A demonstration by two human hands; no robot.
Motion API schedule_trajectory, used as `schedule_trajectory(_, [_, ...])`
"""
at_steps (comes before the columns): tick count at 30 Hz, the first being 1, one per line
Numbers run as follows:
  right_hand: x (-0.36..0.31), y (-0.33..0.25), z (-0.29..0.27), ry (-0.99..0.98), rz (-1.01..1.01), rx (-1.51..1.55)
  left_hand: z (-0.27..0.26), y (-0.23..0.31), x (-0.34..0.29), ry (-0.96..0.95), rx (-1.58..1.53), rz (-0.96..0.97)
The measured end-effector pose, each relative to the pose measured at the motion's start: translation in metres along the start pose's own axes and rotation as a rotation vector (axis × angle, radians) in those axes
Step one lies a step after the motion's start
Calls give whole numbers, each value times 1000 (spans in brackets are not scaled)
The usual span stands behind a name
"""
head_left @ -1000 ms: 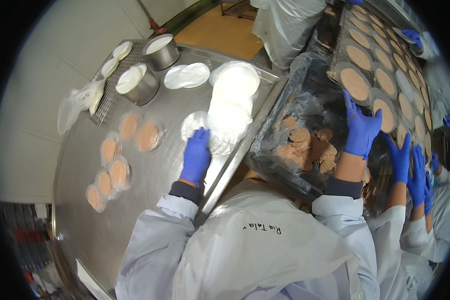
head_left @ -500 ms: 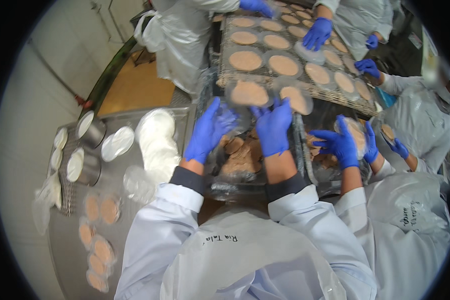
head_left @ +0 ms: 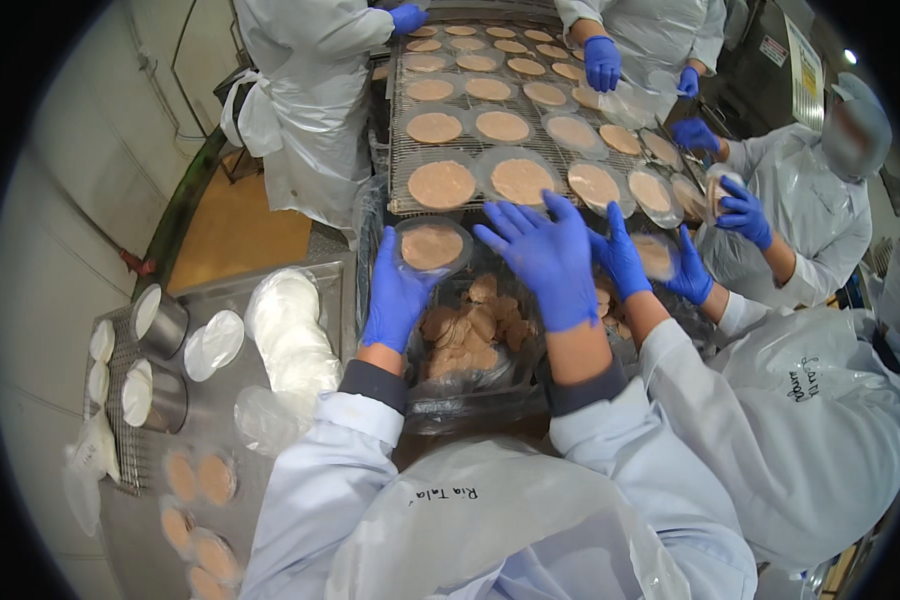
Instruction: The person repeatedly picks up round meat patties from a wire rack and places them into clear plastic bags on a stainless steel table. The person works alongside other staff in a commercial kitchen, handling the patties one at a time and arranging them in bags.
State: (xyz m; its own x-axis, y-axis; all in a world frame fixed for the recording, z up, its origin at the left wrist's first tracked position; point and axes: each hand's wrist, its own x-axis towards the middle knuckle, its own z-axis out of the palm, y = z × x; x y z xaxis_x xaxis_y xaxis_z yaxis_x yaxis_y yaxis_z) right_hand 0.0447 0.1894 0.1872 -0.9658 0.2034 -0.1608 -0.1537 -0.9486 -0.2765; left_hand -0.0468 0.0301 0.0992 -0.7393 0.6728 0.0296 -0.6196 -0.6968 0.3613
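Note:
My left hand (head_left: 398,300), in a blue glove, grips the left edge of a round pinkish-beige slice on a clear film disc (head_left: 431,246). The slice is tilted up just off the near end of the wire mesh belt (head_left: 470,212). Palm down, my right hand (head_left: 550,262) has its fingers spread and nothing visible in its grasp. Its fingertips overlap the near rim of another film-backed slice (head_left: 520,182) lying on the belt; whether they touch cannot be told. Loose slices (head_left: 470,335) are heaped in a plastic-lined bin (head_left: 470,412) below my hands.
On the steel table (head_left: 210,415) to my left are a stack of white discs (head_left: 295,335), metal cylinders (head_left: 160,322) and several film-backed slices (head_left: 216,480). Right beside me, a co-worker's gloved hands (head_left: 625,255) hold a slice. Other people's arms reach over the belt.
The view has shifted, so the belt sits lower and further left. My left hand now clearly grips the film-backed slice. My right hand has spread its fingers; the slice near it no longer shows there.

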Motion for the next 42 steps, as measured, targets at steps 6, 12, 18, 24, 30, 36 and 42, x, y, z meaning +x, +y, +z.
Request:
schedule_trajectory(6, [26,-28,-7,125,-91,55,37,4,29,90,72,108])
schedule_trajectory(12, [58,-4,-82,162,-133,-45,10,-11,27,244,116,79])
schedule_trajectory(18, [17,14,0,-151,-126,-210,-9,28,-29,219,-24,186])
schedule_trajectory(24, [87,40,16,-74,-1112,-2101,-11,41,-46,184,-33,190])
schedule_trajectory(30, [24,55,20,-421,-204,-1671,-22,41,-55,225,-77,154])
schedule_trajectory(36, [43,24,-73,79,-44,-460,4,30,-12,110,-8,44])
schedule_trajectory(42, [49,-11,-64,36,-252,-148,13,-29,54,-5,157,250])
